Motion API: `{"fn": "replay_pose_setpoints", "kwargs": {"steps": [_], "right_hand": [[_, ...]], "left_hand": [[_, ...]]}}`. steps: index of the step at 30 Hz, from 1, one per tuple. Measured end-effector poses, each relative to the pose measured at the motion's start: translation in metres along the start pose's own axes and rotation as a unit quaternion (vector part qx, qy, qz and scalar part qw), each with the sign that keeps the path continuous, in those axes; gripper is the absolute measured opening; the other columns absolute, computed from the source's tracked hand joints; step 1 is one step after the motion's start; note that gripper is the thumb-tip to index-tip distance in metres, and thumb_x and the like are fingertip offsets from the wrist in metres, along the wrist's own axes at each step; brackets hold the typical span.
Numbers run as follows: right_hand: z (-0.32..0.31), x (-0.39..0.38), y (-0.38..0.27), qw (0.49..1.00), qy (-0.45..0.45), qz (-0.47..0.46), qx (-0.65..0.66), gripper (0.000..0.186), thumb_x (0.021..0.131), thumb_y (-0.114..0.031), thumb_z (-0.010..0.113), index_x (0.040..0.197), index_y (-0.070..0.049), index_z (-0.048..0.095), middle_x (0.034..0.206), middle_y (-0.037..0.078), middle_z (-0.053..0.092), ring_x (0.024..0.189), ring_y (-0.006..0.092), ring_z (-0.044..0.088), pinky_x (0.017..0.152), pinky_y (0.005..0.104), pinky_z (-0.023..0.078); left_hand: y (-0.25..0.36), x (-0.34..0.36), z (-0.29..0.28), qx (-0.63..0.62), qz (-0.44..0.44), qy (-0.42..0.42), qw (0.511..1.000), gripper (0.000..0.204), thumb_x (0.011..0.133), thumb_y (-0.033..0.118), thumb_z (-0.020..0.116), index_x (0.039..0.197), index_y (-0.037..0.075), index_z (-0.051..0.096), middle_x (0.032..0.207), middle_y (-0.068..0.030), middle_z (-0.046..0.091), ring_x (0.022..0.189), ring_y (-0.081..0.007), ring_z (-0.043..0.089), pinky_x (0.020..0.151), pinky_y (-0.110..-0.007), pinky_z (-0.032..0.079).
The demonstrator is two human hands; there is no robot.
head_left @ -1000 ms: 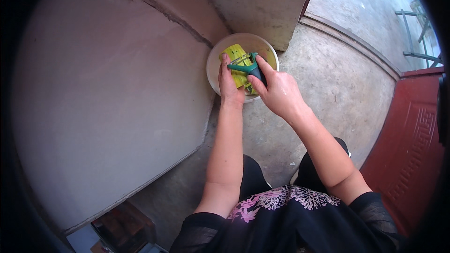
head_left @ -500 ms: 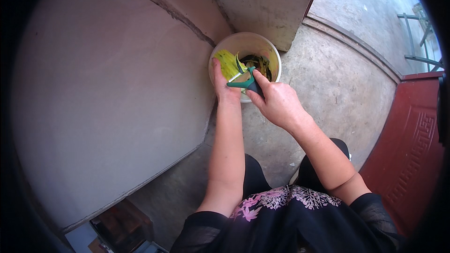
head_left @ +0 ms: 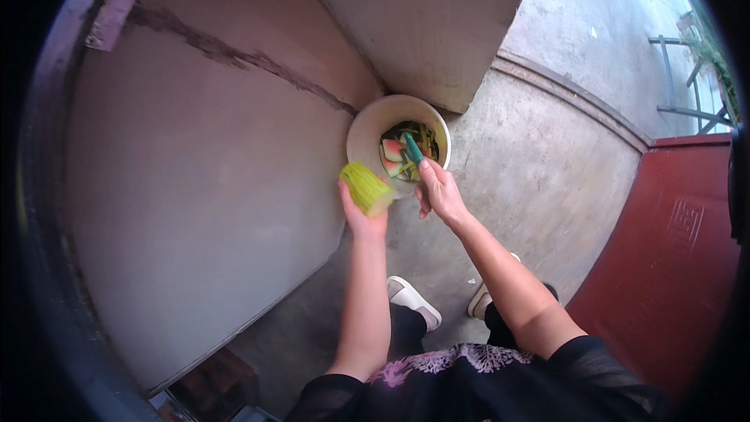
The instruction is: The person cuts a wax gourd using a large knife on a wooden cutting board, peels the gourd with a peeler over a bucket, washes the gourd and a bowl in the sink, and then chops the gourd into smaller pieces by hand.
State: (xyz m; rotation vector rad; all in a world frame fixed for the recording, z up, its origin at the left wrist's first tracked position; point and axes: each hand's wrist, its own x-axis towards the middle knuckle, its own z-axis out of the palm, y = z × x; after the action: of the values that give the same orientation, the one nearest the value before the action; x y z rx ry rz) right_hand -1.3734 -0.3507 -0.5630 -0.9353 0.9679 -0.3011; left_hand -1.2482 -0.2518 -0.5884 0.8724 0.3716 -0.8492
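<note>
A thick, yellow-green chunk of peeled squash or melon (head_left: 365,188) rests in my left hand (head_left: 362,223), whose fingers curl round it; its exact kind I cannot tell. It is at the near left rim of a white bucket (head_left: 362,139). My right hand (head_left: 442,192) grips a green peeler (head_left: 412,148), its head over the bucket and apart from the chunk. Inside the bucket are watermelon rinds (head_left: 392,150) with pink flesh, and dark green peel strips (head_left: 426,139). The peeler's blade is hard to make out.
Behind and left of the bucket stands a pale wall (head_left: 211,180) with a crack, meeting a grey wall or panel (head_left: 422,23). Concrete floor (head_left: 539,164) stretches right, crossed by a raised strip. A red panel (head_left: 656,266) leans at the right. My shoes (head_left: 414,301) are below.
The peeler has come off the chunk, and my hands have moved apart. My left hand has brought the chunk nearer and turned it. The view has shifted, showing more of the bucket's contents.
</note>
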Motion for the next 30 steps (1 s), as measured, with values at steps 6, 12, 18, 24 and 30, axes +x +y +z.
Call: {"fn": "replay_pose_setpoints", "kwargs": {"steps": [6,12,18,24,30], "right_hand": [[0.005,0.002,-0.029,0.999,-0.040,-0.004,-0.036,0.043,0.096,-0.041,0.033,0.101,-0.001,0.049,0.060,0.004,0.047,0.038,0.0126,0.044,0.031,0.0286,0.043],[0.018,-0.051,-0.095,0.964,-0.127,0.077,0.221,0.041,0.094,-0.046,0.039,0.081,-0.008,0.043,0.056,0.004,0.047,0.035,0.0119,0.038,0.034,0.0298,0.040],[0.054,-0.135,-0.156,0.987,-0.093,0.061,0.118,0.035,0.094,-0.043,0.041,0.090,-0.009,0.044,0.057,0.005,0.047,0.036,0.0121,0.039,0.035,0.0297,0.042],[0.079,-0.230,-0.251,0.996,-0.045,-0.041,0.063,0.032,0.093,-0.039,0.044,0.093,-0.007,0.046,0.059,0.003,0.045,0.038,0.0109,0.039,0.034,0.0270,0.041],[0.123,-0.328,-0.296,0.985,-0.161,-0.047,-0.034,0.033,0.094,-0.037,0.044,0.093,-0.004,0.048,0.060,0.002,0.044,0.042,0.0103,0.042,0.039,0.0264,0.045]], "left_hand": [[-0.001,-0.075,-0.011,-0.009,-0.084,0.029,0.996,0.056,0.085,0.052,0.052,0.118,0.008,0.049,0.103,-0.0134,0.055,0.094,-0.0285,0.055,0.083,-0.042,0.046],[0.026,-0.168,0.010,0.063,-0.181,0.039,0.981,0.060,0.087,0.056,0.045,0.122,0.006,0.047,0.102,-0.0166,0.057,0.093,-0.0303,0.056,0.083,-0.043,0.046],[0.079,-0.257,0.046,0.052,-0.245,0.006,0.968,0.058,0.088,0.053,0.047,0.122,0.006,0.047,0.102,-0.0167,0.058,0.091,-0.0293,0.058,0.080,-0.043,0.048],[0.154,-0.339,0.109,0.021,-0.251,-0.075,0.965,0.053,0.088,0.048,0.051,0.119,0.005,0.051,0.101,-0.0178,0.061,0.088,-0.0302,0.062,0.078,-0.041,0.051],[0.255,-0.437,0.158,-0.009,-0.191,-0.135,0.972,0.056,0.088,0.049,0.050,0.121,0.004,0.050,0.103,-0.0180,0.061,0.091,-0.0293,0.062,0.083,-0.042,0.050]]}}
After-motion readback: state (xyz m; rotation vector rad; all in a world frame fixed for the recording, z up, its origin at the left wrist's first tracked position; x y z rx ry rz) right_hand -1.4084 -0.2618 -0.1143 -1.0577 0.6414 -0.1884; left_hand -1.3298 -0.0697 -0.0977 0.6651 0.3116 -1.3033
